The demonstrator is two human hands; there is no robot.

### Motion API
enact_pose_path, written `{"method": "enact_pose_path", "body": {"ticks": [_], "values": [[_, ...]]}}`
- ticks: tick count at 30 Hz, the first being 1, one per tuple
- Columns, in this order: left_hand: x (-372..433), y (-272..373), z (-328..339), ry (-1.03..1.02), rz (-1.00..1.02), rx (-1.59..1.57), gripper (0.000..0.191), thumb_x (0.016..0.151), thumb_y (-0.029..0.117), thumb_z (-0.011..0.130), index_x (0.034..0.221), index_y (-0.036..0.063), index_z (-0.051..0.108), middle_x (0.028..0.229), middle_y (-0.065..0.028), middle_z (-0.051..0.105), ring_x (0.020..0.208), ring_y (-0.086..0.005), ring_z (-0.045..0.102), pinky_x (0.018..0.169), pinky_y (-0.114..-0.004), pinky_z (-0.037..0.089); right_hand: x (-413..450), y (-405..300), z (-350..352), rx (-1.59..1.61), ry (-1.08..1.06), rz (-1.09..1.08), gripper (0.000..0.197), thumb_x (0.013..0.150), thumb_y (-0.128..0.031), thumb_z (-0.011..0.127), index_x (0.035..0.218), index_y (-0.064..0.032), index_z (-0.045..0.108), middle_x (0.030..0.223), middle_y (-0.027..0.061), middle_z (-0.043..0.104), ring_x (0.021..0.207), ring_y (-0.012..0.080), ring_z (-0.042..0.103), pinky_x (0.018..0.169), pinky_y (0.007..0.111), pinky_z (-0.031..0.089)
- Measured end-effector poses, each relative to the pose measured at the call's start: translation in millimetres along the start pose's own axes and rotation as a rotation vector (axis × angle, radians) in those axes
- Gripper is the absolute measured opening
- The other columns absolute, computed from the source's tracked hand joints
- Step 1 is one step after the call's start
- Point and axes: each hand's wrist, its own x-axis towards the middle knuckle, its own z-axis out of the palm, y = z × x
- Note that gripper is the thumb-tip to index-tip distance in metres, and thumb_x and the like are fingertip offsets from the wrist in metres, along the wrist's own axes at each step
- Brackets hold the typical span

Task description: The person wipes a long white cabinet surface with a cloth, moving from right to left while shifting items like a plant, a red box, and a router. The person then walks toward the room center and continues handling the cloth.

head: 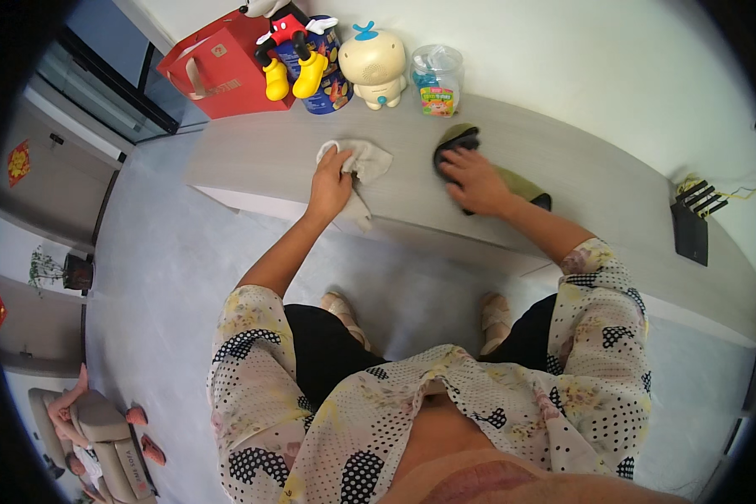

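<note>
My left hand (332, 183) grips a pale cloth (370, 160) on the grey wood-look top of a long low cabinet (403, 189); part of the cloth hangs over the front edge. To the right, my right hand (474, 179) lies on an olive-green and black fabric item (518, 184), its fingers spread over the black part. That hand is slightly blurred, and whether its fingers grip the fabric cannot be told. What the item is exactly does not show.
Along the wall stand a red paper bag (227, 69), a Mickey Mouse figure (290, 50), blue tins (327, 94), a cream toy robot (373, 63) and a clear plastic jar (438, 79). A black router (691, 233) with yellow cables is at right. A person reclines on a sofa (110, 435) at lower left.
</note>
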Motion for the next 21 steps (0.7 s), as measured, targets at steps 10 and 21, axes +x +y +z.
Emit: {"method": "enact_pose_path", "body": {"ticks": [10,21], "values": [[-12,29,8,-0.217,0.270,0.333,0.050,0.077,0.027,0.053,0.121,0.0086,0.039,0.124,-0.0142,0.036,0.115,-0.0293,0.033,0.091,-0.051,0.024,94,2,39,0.006,0.057,0.097,0.035,0.074,-0.023,0.048,0.105,-0.0055,0.050,0.118,0.0101,0.044,0.108,0.0294,0.042,0.089,0.046,0.033],[-19,28,6,-0.206,0.269,0.344,0.050,0.076,0.027,0.053,0.120,0.0075,0.040,0.121,-0.0149,0.037,0.112,-0.0305,0.036,0.091,-0.048,0.026,83,4,35,-0.166,0.055,0.394,0.052,0.075,-0.026,0.047,0.117,0.0038,0.040,0.126,0.0197,0.037,0.101,0.0310,0.048,0.088,0.042,0.035]]}}
